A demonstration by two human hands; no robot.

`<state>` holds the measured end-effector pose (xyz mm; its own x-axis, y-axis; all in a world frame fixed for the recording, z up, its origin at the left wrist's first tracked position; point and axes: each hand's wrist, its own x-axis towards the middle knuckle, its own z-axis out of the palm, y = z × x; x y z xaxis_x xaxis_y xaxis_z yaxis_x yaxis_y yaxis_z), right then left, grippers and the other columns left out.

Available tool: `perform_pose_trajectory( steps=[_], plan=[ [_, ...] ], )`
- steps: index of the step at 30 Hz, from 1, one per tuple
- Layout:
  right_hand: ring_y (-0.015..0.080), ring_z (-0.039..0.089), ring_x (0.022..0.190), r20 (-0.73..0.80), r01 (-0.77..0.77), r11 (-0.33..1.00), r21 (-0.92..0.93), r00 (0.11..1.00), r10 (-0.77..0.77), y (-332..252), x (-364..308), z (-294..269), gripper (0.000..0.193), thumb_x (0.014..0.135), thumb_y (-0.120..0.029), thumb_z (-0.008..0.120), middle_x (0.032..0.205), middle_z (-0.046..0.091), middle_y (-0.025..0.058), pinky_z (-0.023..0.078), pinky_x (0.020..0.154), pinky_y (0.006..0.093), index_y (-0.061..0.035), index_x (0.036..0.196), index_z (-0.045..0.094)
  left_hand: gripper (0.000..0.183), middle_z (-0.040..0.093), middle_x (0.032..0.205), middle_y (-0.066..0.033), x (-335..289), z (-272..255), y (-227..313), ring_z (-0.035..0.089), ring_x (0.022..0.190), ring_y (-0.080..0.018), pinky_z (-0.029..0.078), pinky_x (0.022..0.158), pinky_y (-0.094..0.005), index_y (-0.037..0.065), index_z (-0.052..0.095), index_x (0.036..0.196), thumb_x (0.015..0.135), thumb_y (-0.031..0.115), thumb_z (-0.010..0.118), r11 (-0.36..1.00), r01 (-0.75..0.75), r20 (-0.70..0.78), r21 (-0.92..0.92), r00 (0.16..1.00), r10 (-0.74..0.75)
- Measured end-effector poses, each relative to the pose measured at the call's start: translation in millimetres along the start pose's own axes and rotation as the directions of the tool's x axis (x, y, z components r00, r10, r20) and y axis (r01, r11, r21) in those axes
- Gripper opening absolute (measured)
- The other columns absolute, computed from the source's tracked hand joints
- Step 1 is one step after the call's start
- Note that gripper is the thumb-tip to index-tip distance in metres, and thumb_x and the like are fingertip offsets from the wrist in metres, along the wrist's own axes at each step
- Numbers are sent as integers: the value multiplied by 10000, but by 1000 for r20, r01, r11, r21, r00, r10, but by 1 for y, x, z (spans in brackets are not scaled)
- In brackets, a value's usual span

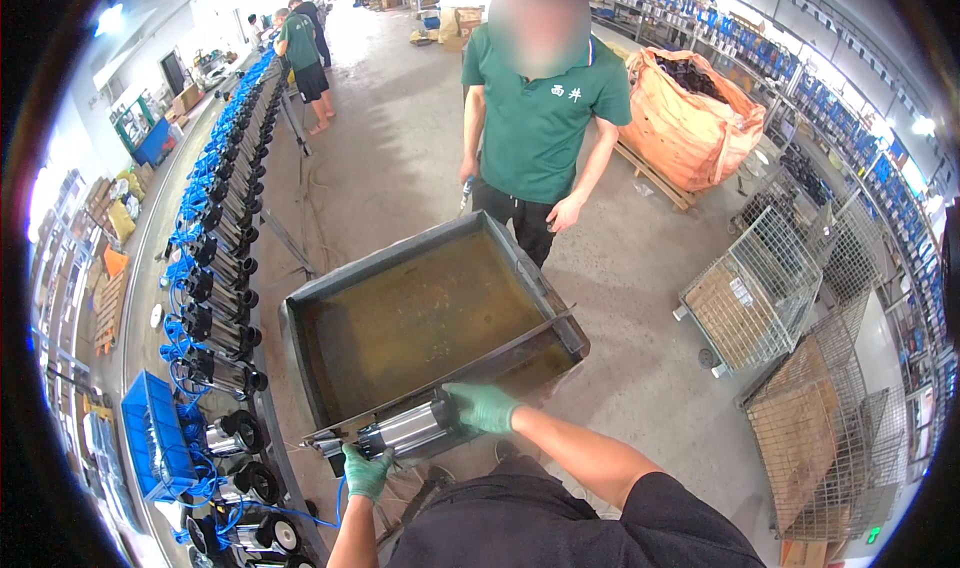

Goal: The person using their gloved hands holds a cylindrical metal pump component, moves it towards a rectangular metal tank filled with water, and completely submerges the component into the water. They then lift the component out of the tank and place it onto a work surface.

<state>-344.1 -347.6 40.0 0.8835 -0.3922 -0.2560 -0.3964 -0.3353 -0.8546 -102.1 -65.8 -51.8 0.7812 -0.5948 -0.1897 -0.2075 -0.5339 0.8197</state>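
Over the near edge of a grey tank (292,330) lies a submersible pump (412,427), with a shiny steel barrel and a black end at the right. My right hand (482,408), in a green glove, wraps round that black end. My left hand (366,471), gloved the same way, grips the pump's other end from the near side. A blue cable (338,503) hangs below my left hand. Murky brownish water (425,313) fills the tank, and a metal bar (470,356) crosses it just beyond the pump.
At the left, a long bench (150,338) carries a row of similar pumps (215,308) and a blue crate (150,433). A co-worker in a green shirt (545,108) stands beyond the tank, holding a tool. Wire cages (750,293) and an orange bulk bag (690,128) stand at the right.
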Motion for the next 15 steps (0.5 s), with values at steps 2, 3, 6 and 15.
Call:
perform_pose_trajectory(
  steps=[2, 3, 6, 15],
  plan=[
    [336, 742, 910, -69, 98, 995, 5, 993, -98, 8, 1, 7, 736, 872, -147, 671, 1116, 730, 239, 582, 810, 420, -228, 1569, 448, 603, 644, 1118, -79, -1, 2, 1, 616, 990, -178, 509, 918, -309, 31, 442, 1224, 805, 43, 874, 1000, -22, -5, -12, 1000, 22],
    [312, 717, 1003, -38, 50, 998, 25, 998, -49, 14, 2, 7, 744, 878, -141, 674, 1219, 697, 221, 568, 867, 400, -193, 1579, 429, 609, 643, 1123, -81, -2, 3, 1, 616, 993, -180, 509, 919, -309, 26, 440, 1229, 803, 46, 876, 999, -9, 15, -40, 1000, 10],
    [261, 669, 1185, 74, -99, 993, 66, 993, 94, -10, -6, -9, 763, 890, -126, 678, 1415, 638, 182, 542, 978, 359, -122, 1597, 392, 828, 641, 1171, -144, -12, -3, 39, 602, 1028, -210, 506, 953, -317, -96, 395, 1347, 762, 165, 919, 995, 66, 70, -81, 996, -61],
    [272, 686, 1156, 136, -118, 993, 14, 984, 115, -24, -6, -13, 734, 909, -141, 655, 1411, 640, 191, 549, 958, 376, -146, 1596, 398, 1077, 613, 1309, -225, -11, -6, 25, 595, 1148, -247, 481, 1037, -325, -176, 306, 1468, 730, 270, 953, 995, 97, 37, -17, 995, -96]
  ],
)
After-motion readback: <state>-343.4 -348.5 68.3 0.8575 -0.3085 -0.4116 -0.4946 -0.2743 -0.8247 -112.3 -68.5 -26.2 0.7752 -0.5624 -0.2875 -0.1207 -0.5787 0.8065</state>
